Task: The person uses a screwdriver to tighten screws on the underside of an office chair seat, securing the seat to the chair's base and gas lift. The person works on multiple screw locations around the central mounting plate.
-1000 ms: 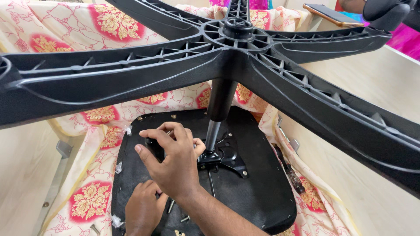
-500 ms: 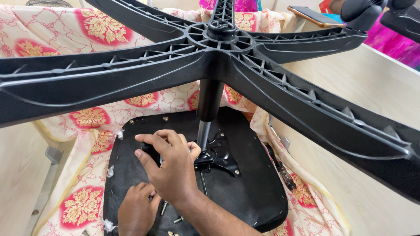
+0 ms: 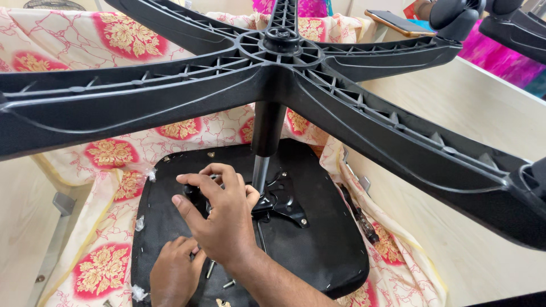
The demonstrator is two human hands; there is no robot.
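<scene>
Chair upside down on patterned cloth (image 3: 108, 153); star base (image 3: 281, 48) overhead, gas column (image 3: 266, 136) dropping to black seat underside (image 3: 318, 250). Step in hand, judged: fastening mechanism plate (image 3: 281, 199) to seat. Right hand (image 3: 219, 219) curled over plate's left end, fingers pinching something hidden. Left hand (image 3: 173, 273) low by loose screws (image 3: 219, 276); grip unclear. Next calls for steady alignment with screw hole.

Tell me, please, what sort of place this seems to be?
Probably a small furniture assembly workshop: an upturned office chair seat with its five-arm base lies on a floral cloth over a pale wooden worktable.
</scene>
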